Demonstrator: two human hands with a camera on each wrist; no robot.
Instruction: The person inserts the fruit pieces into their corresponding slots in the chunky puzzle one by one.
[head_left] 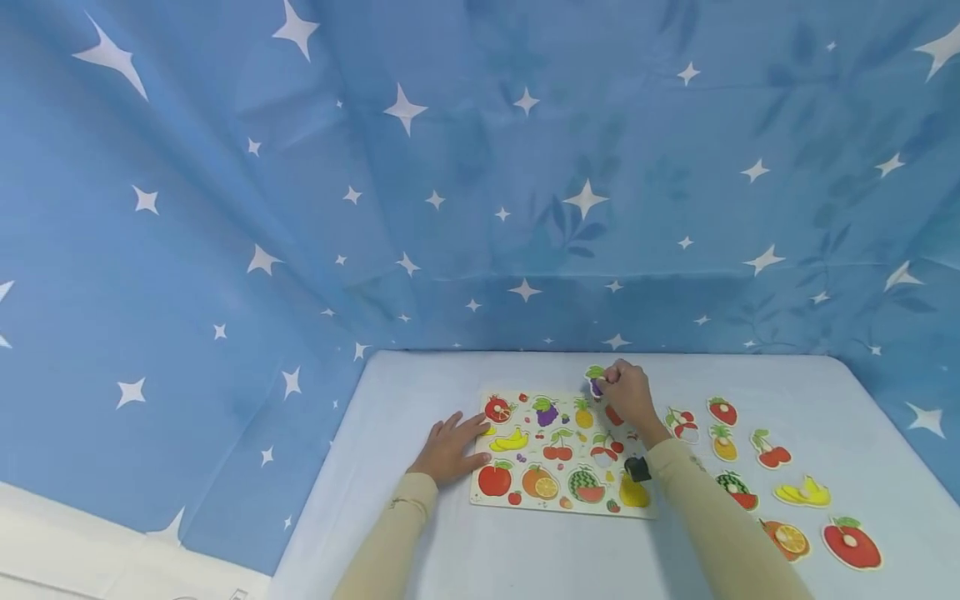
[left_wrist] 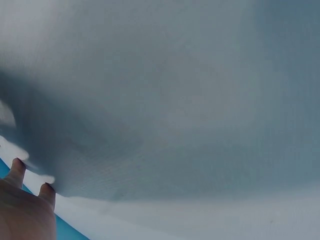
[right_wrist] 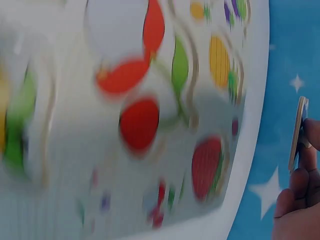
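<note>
My right hand [head_left: 630, 396] pinches a grape puzzle piece [head_left: 595, 373] over the far edge of the fruit puzzle board [head_left: 540, 506]. In the right wrist view that piece [right_wrist: 298, 135] appears edge-on between thumb and fingers, raised off the board. With fingers spread, my left hand [head_left: 446, 452] lies at the board's left edge, fingertips touching it. Printed fruits cover the board, among them grapes [head_left: 546, 414], bananas [head_left: 509, 440] and an orange [head_left: 539, 482]. The left wrist view has mostly white tabletop, plus part of the left hand [left_wrist: 25, 210].
Several loose knobbed pieces lie right of the board, including a strawberry [head_left: 722, 410], pineapple [head_left: 724, 443], cherries [head_left: 771, 450], bananas [head_left: 803, 493], watermelon [head_left: 738, 490], orange [head_left: 787, 539] and apple [head_left: 852, 543]. A blue star-patterned curtain [head_left: 480, 208] hangs behind the white table [head_left: 420, 367].
</note>
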